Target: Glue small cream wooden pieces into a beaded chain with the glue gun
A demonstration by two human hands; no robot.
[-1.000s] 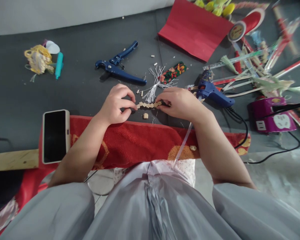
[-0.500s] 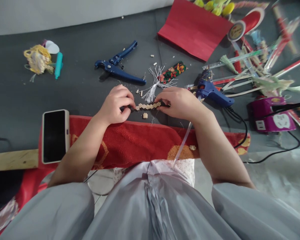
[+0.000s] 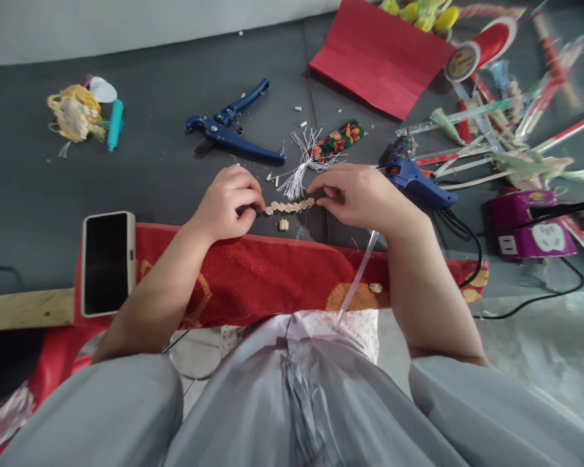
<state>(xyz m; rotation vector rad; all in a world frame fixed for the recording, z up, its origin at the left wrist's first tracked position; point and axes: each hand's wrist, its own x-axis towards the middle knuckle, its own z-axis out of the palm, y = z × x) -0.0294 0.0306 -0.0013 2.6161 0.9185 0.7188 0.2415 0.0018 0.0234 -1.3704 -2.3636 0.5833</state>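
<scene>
A short wavy strip of small cream pieces lies on the dark table between my hands. My left hand is curled with its fingertips closed at the strip's left end. At the other end, my right hand has its thumb and forefinger apart, the thumb tip close by or touching the strip. One small cream cluster sits just below the strip. Above it are a bundle of white threads and a floral-patterned piece. Tiny cream bits lie near the threads.
Blue cutters stand open behind my left hand. A blue glue gun lies right, near a purple power socket. Red towel lines the front edge, with a phone at left. Red paper is behind.
My right hand has shifted slightly right and up, its thumb and forefinger parting at the strip's end. My left hand stays in place.
</scene>
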